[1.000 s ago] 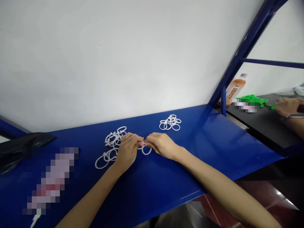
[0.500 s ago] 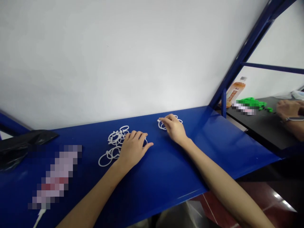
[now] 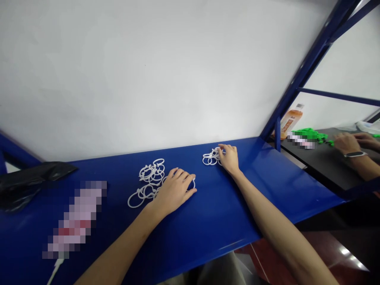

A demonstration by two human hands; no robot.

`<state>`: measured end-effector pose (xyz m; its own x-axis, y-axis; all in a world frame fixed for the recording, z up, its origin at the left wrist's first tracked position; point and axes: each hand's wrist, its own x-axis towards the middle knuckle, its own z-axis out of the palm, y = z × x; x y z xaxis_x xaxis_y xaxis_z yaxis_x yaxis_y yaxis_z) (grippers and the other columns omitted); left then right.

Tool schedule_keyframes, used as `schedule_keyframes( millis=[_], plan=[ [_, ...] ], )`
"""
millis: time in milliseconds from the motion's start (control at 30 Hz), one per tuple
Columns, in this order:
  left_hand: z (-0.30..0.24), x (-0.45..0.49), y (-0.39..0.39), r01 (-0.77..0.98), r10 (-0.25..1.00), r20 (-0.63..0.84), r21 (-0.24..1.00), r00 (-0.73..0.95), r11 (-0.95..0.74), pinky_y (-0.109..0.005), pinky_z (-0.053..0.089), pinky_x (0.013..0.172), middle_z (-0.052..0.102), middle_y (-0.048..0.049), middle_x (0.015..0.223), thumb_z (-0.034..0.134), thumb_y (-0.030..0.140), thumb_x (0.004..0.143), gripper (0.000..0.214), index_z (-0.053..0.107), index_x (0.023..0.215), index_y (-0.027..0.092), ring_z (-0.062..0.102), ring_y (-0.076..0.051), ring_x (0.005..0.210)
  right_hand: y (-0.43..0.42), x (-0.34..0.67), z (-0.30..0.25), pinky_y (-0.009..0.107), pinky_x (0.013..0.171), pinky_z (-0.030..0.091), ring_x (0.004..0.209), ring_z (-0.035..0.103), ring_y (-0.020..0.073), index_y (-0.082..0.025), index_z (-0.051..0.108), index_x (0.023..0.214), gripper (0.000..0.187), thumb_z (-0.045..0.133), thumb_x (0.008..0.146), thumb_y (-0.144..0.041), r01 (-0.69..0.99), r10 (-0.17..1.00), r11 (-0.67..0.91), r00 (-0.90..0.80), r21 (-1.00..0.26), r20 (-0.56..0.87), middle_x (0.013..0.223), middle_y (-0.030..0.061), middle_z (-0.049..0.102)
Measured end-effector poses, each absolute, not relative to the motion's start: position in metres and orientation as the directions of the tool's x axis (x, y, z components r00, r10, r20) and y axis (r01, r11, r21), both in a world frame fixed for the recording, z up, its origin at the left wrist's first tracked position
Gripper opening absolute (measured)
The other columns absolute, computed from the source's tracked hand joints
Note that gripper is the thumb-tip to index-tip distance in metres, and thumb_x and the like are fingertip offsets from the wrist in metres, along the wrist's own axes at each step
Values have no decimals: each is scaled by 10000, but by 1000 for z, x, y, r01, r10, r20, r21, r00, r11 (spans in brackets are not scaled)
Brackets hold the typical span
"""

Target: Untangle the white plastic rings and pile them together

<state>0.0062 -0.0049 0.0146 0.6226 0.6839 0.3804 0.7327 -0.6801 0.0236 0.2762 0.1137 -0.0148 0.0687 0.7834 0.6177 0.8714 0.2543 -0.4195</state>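
White plastic rings with small knobs [image 3: 151,173] lie in a loose, overlapping pile on the blue tabletop. My left hand [image 3: 175,189] rests palm down at the right side of this pile, fingers spread, covering some rings; part of one ring shows past its fingertips. Farther right, near the wall, is a smaller cluster of the same rings [image 3: 209,159]. Over the right edge of that cluster is my right hand [image 3: 229,158], its fingers bent and apart, hiding a few rings. I see no ring lifted in it.
A blurred-out flat item [image 3: 77,217] with a white cable and a black plastic bag [image 3: 38,178] lie left. Blue frame posts [image 3: 279,114] stand right. Beyond them, another person's hands [image 3: 353,144] are at a black table with green pieces [image 3: 308,134] and an orange bottle [image 3: 292,120].
My right hand has moved to the right side of the small cluster, uncovering more of its rings. My left hand stays by the large pile. The whole view has shifted slightly.
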Motion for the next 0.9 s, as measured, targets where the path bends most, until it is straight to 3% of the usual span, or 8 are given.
schedule_keyframes(
  millis=[267,433,533,633,767,900],
  plan=[
    [17,11,-10,675,628,416,46,658,-737,-428,435,960,682,-83,1143,545,411,967,384,567,1270,176,596,-260,1064,106,270,-5,426,924,406,1027,511,297,-144,720,1069,281,479,963,-243,881,774,276,34,-385,632,1028,125,720],
    [12,8,-4,775,584,653,-7,482,-632,-406,452,882,705,-105,1065,591,432,940,442,542,1263,135,639,-261,959,79,244,19,412,946,431,1041,534,274,-177,708,1062,240,519,979,-299,806,719,460,-91,-374,689,994,97,718],
    [13,7,-3,808,526,763,6,377,-589,-404,454,861,711,-110,1031,631,451,911,434,551,1197,135,653,-266,934,53,221,27,338,864,478,906,626,195,-206,690,1090,246,532,988,-365,588,758,631,-330,-506,562,1011,54,729],
    [15,7,-3,783,478,788,-8,388,-622,-402,454,845,711,-96,987,641,417,912,364,558,1146,151,660,-254,901,35,202,25,264,697,482,733,629,141,-200,687,1009,228,548,979,-377,433,758,636,-506,-638,412,880,20,718],
    [14,9,-5,728,484,767,33,420,-684,-369,460,792,692,-64,922,628,361,929,265,572,1099,166,645,-221,849,33,195,20,235,605,438,631,585,119,-178,649,846,243,512,988,-321,422,788,588,-489,-690,373,739,2,667],
    [12,12,-6,666,546,743,184,387,-723,-340,456,774,671,-19,852,576,268,962,118,581,1048,188,631,-180,804,38,200,22,246,651,470,675,625,123,-182,637,966,178,506,997,-299,405,807,575,-425,-711,410,829,12,703]
  ],
)
